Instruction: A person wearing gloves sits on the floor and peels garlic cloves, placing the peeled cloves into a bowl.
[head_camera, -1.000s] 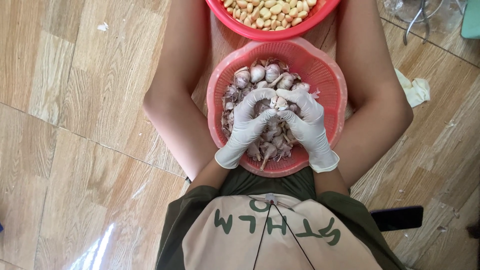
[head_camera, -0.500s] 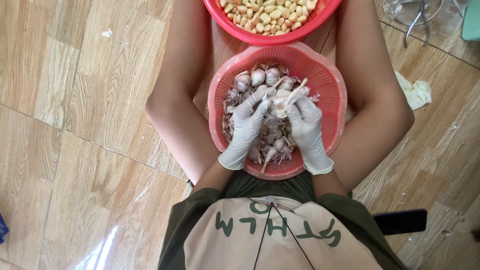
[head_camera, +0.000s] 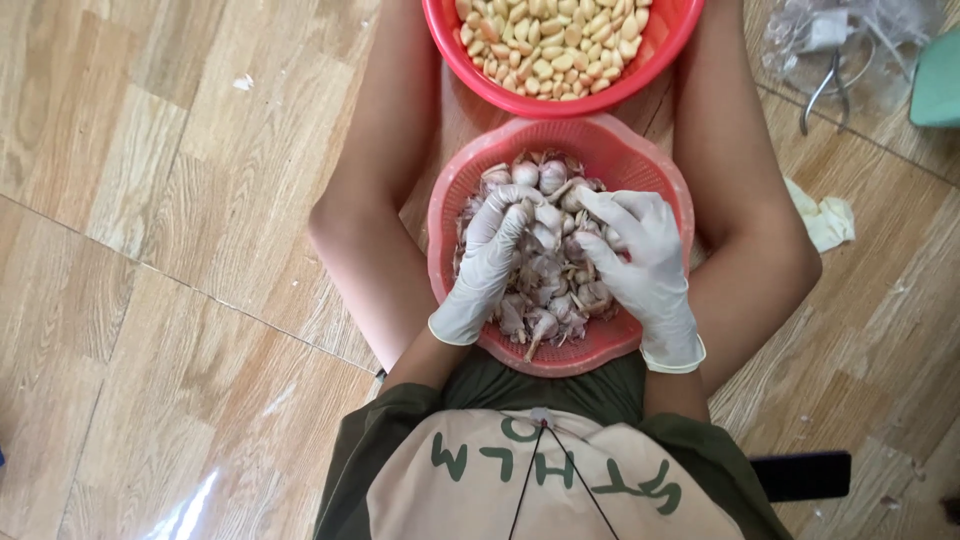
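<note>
I sit on the floor with a pink basket of unpeeled garlic bulbs between my legs. Both hands wear white gloves. My left hand and my right hand are inside the basket, fingers meeting around one garlic bulb above the heap. Beyond it stands a red basket filled with peeled garlic cloves.
Wooden plank floor surrounds me. At the upper right lie metal pliers on clear plastic wrap, a green object at the frame edge and a crumpled white glove. A dark flat object lies by my right hip.
My hands have shifted slightly toward the far side of the pink basket and now work at one bulb; a second ago they were lower in the heap.
</note>
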